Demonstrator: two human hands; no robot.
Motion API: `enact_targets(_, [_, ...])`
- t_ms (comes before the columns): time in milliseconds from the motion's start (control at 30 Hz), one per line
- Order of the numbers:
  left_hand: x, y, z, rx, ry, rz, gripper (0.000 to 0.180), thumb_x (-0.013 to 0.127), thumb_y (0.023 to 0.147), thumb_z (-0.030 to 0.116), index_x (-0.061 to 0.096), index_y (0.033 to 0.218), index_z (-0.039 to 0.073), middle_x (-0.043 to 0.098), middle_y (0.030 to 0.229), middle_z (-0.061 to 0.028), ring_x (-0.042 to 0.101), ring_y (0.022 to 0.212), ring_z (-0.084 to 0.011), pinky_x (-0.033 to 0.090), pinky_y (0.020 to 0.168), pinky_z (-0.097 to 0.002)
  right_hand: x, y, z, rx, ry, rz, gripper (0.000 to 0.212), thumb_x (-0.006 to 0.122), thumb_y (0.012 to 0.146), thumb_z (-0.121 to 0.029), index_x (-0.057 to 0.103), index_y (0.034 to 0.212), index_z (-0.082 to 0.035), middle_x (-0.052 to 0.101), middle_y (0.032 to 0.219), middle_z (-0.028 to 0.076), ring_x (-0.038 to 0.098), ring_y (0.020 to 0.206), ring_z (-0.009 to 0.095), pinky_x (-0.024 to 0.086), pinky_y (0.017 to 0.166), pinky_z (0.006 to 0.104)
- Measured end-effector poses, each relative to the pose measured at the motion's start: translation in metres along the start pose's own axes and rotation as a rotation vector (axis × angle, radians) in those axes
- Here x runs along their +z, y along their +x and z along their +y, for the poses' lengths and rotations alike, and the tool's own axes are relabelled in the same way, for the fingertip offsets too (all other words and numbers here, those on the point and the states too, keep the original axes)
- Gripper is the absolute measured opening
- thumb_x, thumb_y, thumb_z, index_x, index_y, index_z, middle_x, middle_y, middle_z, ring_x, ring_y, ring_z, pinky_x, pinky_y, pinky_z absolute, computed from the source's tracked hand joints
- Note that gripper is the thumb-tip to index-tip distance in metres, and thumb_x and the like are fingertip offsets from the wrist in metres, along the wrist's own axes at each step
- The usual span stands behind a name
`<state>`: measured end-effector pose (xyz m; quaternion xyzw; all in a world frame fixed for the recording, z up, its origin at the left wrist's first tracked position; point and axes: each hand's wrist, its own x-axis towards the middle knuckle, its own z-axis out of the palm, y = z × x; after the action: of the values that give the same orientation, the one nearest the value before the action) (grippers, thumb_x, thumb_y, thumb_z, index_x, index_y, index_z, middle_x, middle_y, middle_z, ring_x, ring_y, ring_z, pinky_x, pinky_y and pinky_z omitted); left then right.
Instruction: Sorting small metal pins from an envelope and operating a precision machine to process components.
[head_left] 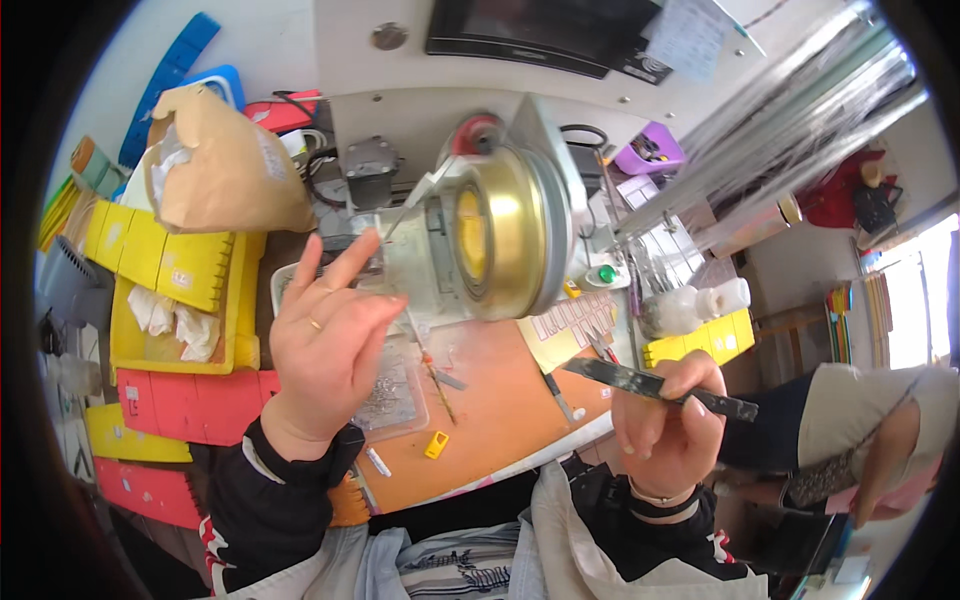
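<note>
My left hand [330, 345] is raised beside the machine, its fingers stretched and apart. Its thumb and index fingertip are near the clear block below a wheel; I see nothing held in it. A gold-coloured wheel [515, 235] with a yellow hub is mounted on the machine, its outline blurred. My right hand [675, 415] grips a dark, worn flat bar [628, 378] between thumb and fingers, with one end pointing toward the wheel. Below the left hand, a clear tray [388, 400] holds small metal pieces. Thin tools [436, 375] are beside it on the orange tabletop [500, 420].
A brown paper bag [225, 165] stands at the left above yellow bins [240, 330] and red ones [190, 405]. A knife [560, 393] and a yellow tag [436, 445] lie on the table. Plastic-wrapped tubes [790, 120] slant in from the right; another person [870, 420] is beyond.
</note>
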<state>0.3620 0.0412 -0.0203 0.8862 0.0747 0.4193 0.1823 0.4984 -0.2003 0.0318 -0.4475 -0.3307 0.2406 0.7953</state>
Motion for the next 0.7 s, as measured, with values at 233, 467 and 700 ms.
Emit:
enact_targets(233, [0.002,0.001,-0.002,0.002,-0.02,0.014,0.013,0.067,0.078,-0.005,0.068,0.084,0.007,0.066,0.075,-0.007,0.065,0.115,-0.0359,0.034,0.112,-0.0517,0.001,0.001,0.0,-0.059,-0.009,0.026,0.024,0.051,0.094,-0.021,0.052,0.093,0.002,0.052,0.054,0.01,0.044,0.04,0.014,0.036,0.04,0.0281])
enact_targets(467, [0.001,0.0,-0.004,0.008,-0.02,0.046,0.015,0.07,0.076,-0.005,0.07,0.083,0.008,0.066,0.076,-0.0061,0.066,0.114,-0.0332,0.036,0.111,-0.0491,0.01,0.013,-0.006,-0.079,-0.088,-0.046,0.027,0.056,0.094,-0.021,0.048,0.102,0.003,0.055,0.055,0.009,0.044,0.038,0.012,0.037,0.038,0.0257])
enact_targets(700, [0.002,0.0,-0.006,0.008,-0.056,0.039,0.019,0.071,0.072,-0.005,0.07,0.085,0.009,0.067,0.077,-0.0063,0.066,0.114,-0.0316,0.036,0.111,-0.0494,0.04,0.039,-0.02,-0.171,-0.299,-0.101,0.031,0.064,0.097,-0.02,0.048,0.112,0.003,0.062,0.065,0.009,0.049,0.039,0.011,0.043,0.039,0.0243])
